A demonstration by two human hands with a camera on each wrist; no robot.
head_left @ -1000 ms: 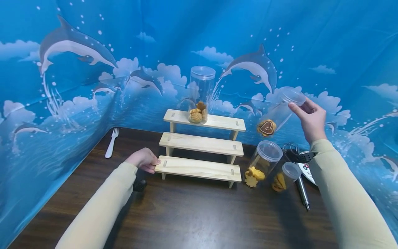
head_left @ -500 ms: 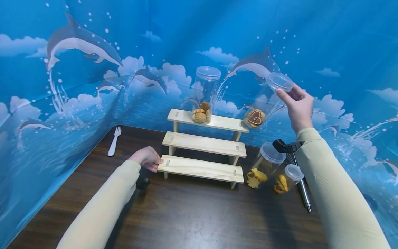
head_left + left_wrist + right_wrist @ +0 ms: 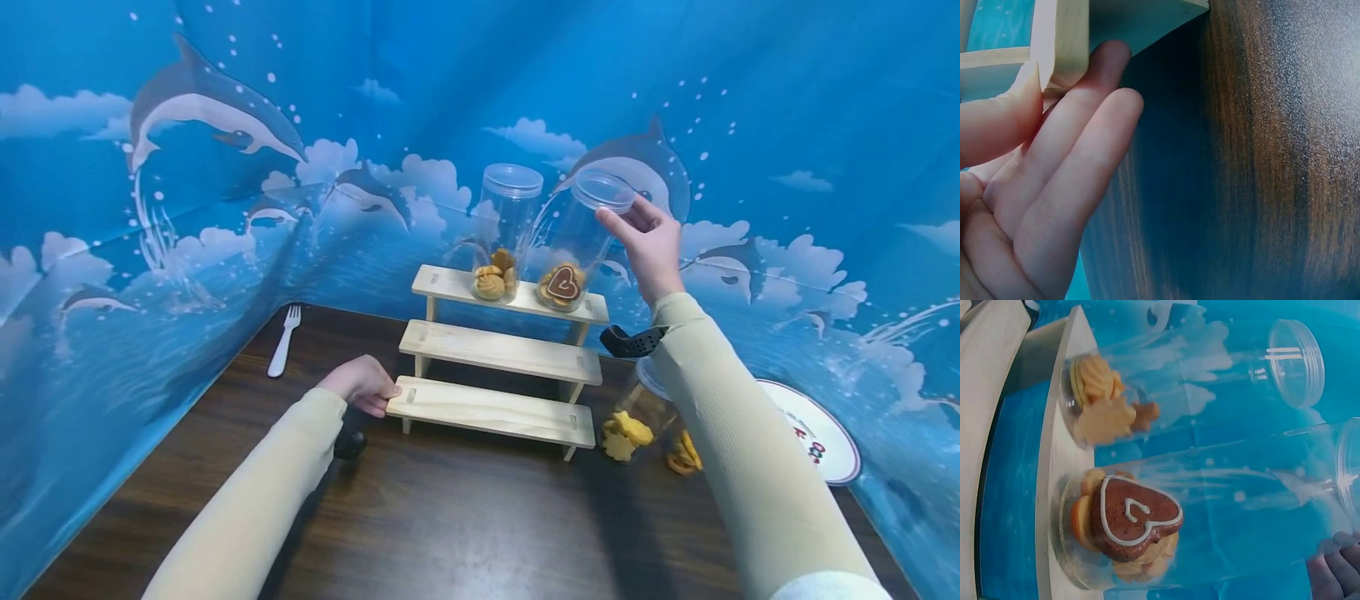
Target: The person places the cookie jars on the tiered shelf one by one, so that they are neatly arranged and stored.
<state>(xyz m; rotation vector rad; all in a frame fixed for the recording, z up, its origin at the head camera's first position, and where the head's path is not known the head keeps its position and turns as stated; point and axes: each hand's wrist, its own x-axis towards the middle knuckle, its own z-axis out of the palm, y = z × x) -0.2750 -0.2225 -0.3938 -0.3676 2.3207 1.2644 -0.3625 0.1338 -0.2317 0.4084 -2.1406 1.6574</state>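
The right hand (image 3: 652, 242) held a tall clear jar (image 3: 581, 233) by its lid (image 3: 602, 190), thumb on one side of the rim and fingers round the other. The jar leaned, its top tipped toward the right, and its base was at the top step near that step's right end — whether it bore fully on the wood could not be told. Inside, at the bottom, a brown heart-shaped cookie (image 3: 564, 283) with a white outline lay against lighter cookies. The left hand (image 3: 360, 383) pinched the left end of the bottom step of the wooden stand (image 3: 498, 343), thumb above and fingers beneath. A second jar (image 3: 508, 225) stood upright just left of the held one, nearer the middle of the top step, with cookies (image 3: 492, 279) in its base. On the dark table (image 3: 450, 517), a third jar (image 3: 648, 408) of yellow cookies (image 3: 626, 433) stood beside the stand's right end; more cookies (image 3: 684, 454) showed next to it, partly hidden by the right sleeve (image 3: 742, 450). A white plate (image 3: 840, 442) lay by the table's right edge, and a white fork (image 3: 283, 342) near its back left corner.
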